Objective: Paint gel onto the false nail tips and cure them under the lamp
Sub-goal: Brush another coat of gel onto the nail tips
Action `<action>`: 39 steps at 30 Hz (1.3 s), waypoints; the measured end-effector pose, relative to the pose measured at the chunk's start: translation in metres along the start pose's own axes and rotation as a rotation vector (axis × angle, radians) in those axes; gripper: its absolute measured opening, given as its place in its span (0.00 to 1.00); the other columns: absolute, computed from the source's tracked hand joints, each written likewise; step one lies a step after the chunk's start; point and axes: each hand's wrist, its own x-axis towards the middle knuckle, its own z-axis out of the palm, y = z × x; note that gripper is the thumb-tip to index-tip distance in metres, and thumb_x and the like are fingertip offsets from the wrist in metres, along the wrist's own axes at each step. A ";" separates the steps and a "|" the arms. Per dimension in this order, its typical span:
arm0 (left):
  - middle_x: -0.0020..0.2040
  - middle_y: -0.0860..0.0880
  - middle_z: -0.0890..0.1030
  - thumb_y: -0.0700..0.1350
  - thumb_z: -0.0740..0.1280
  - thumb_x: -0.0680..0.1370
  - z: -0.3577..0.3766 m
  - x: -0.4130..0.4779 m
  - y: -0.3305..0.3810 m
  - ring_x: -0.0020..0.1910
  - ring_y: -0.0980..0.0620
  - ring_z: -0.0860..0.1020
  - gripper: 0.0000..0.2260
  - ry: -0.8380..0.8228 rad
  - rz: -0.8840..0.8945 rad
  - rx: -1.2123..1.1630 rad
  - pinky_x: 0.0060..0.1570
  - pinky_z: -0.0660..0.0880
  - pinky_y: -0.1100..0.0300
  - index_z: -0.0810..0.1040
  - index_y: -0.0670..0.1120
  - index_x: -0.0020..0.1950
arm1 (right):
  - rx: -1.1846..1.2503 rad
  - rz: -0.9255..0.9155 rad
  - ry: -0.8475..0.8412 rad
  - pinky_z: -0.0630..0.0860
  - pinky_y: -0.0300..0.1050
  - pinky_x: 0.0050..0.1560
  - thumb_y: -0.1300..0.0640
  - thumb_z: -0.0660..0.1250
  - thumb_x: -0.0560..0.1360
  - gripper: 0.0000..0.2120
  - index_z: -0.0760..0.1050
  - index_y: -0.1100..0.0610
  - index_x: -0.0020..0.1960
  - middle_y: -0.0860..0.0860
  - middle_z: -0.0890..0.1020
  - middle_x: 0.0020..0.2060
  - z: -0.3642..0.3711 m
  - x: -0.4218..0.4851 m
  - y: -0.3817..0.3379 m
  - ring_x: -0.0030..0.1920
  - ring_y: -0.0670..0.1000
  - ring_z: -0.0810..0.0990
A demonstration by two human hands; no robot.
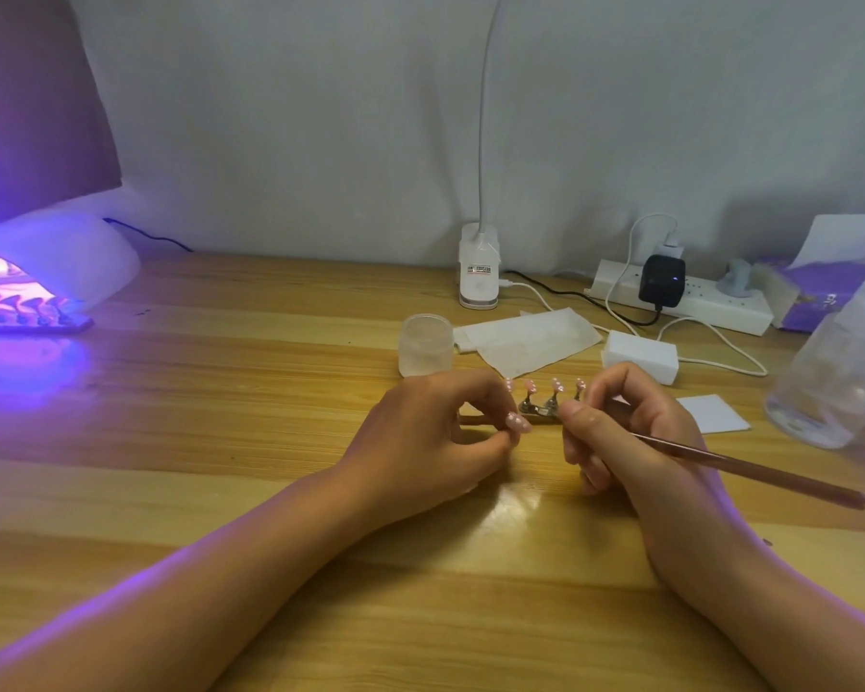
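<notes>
A small metal stand [538, 409] carrying several pink false nail tips [556, 384] sits on the wooden table [221, 417] between my hands. My left hand [430, 437] pinches one pink nail tip [518, 423] between thumb and fingers, just left of the stand. My right hand [630, 437] grips a thin reddish brush [750, 467], its handle pointing right; the bristle end is hidden behind my fingers. At the far left the white curing lamp [66, 257] glows purple over another row of nail tips [21, 312].
A frosted jar [425, 344] stands behind my left hand, beside paper wipes [525, 337] and a white block [640, 354]. A desk lamp base [479, 267], power strip [710, 304] with cables, a clear bottle [840, 372] and a purple packet [820, 292] line the back and right.
</notes>
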 end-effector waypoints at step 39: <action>0.37 0.61 0.80 0.42 0.74 0.75 0.001 0.003 -0.004 0.27 0.62 0.71 0.03 0.013 -0.052 -0.088 0.29 0.62 0.72 0.84 0.51 0.45 | -0.118 -0.017 0.010 0.70 0.35 0.26 0.56 0.69 0.75 0.06 0.73 0.52 0.40 0.53 0.82 0.31 0.005 0.000 0.000 0.26 0.44 0.74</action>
